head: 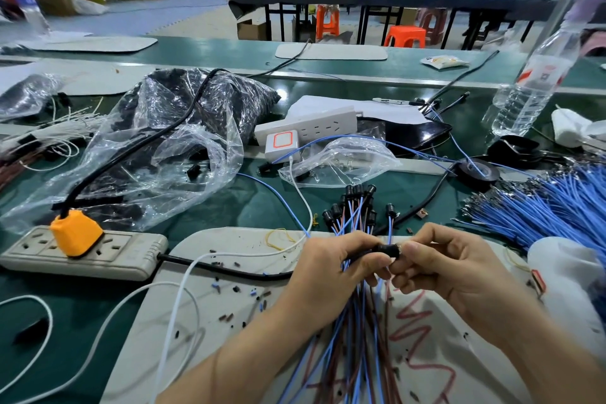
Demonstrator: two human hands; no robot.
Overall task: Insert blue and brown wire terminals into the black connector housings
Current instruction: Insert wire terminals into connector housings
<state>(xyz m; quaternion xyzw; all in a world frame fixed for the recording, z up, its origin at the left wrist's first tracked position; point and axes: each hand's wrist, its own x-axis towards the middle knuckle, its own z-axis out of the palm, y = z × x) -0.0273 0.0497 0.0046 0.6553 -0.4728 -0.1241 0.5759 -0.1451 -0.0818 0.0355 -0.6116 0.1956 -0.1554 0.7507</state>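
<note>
Far left there's a power strip (pixel 82 254) with a fat orange plug (pixel 77 233) in it, parked just off the work mat so it's out of the way. Behind it is a clear plastic bag (pixel 183 115) of what look like spare black housings, mouth open toward the worker, I'd guess for easy grabbing. Over the grey mat (pixel 236 239) the left hand (pixel 331 269) is curled round a bundle of blue and brown wires (pixel 354 338) that trails down toward the body. Its thumb and fingertip also pinch the black connector housing (pixel 387 248) sitting right between both hands. Keeping the whole bunch in one fist looks like a way to keep done pieces together; the finished housings (pixel 357 190) fan out just above the knuckles. The right hand (pixel 449 266) is closed in a pinch at the housing's right end, probably seating a terminal, though the terminal itself is too small to make out. Off right, the loose blue wires (pixel 564 207) lie within reach as next stock.
</note>
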